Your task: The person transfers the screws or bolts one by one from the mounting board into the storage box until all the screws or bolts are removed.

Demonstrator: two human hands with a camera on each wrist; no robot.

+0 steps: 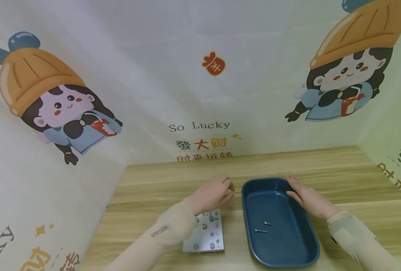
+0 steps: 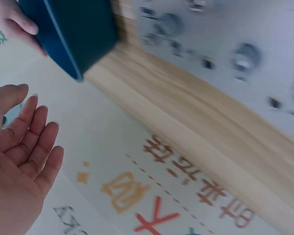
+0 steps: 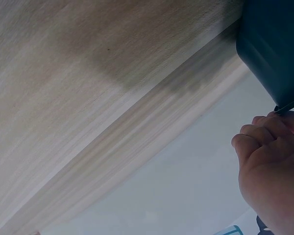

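Note:
My left hand (image 1: 214, 194) hovers over the far end of a silver metal plate (image 1: 200, 242) fitted with several screws and holes. Its fingers are loosely bent, and the left wrist view shows the palm (image 2: 12, 191) with nothing in it. To the right lies a dark blue rectangular tray (image 1: 281, 259) with rounded corners. Two small metal screws, one (image 1: 268, 223) shorter and one (image 1: 261, 230) longer, lie on its floor. My right hand (image 1: 310, 199) holds the tray's far right rim, thumb over the edge and fingers along the outside; they look curled in the right wrist view.
Everything stands on a wood-grain table (image 1: 146, 195). A pale printed cloth (image 1: 173, 82) with cartoon figures and lettering hangs behind the table and at both sides. A narrow strip of table separates the plate from the tray.

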